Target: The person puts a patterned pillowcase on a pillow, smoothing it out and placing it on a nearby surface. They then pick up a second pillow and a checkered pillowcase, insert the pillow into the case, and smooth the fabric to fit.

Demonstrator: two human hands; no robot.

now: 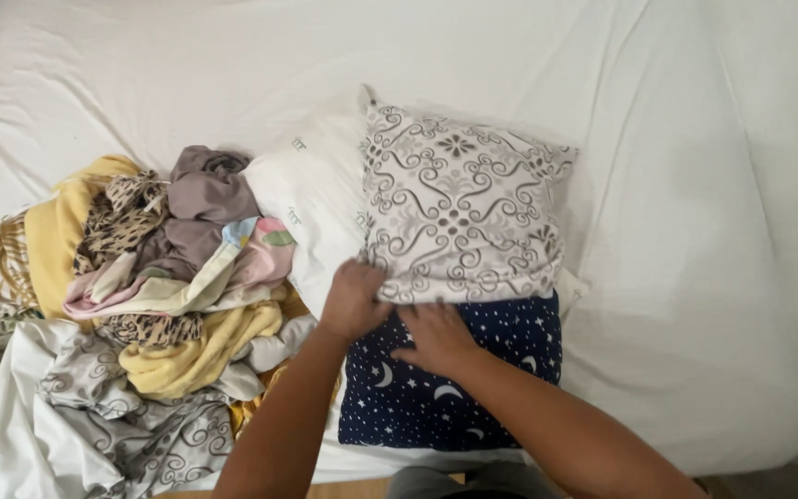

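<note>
With your left hand (353, 300) pinching the grey scroll-patterned pillow (459, 199) at frame centre and your right hand (436, 337) flat, fingers released, on the navy star pillow (445, 388), keep edges aligned.

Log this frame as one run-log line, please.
left hand: grips edge of patterned pillow | right hand: flat on navy star pillow | clothes pile beside, on white bed

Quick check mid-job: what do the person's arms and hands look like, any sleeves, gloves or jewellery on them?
Both forearms are bare as far as the view reaches, no sleeves showing. The left hand and right hand wear no gloves, and no rings, watch or bracelets are visible. The fingers are uncovered.
</note>
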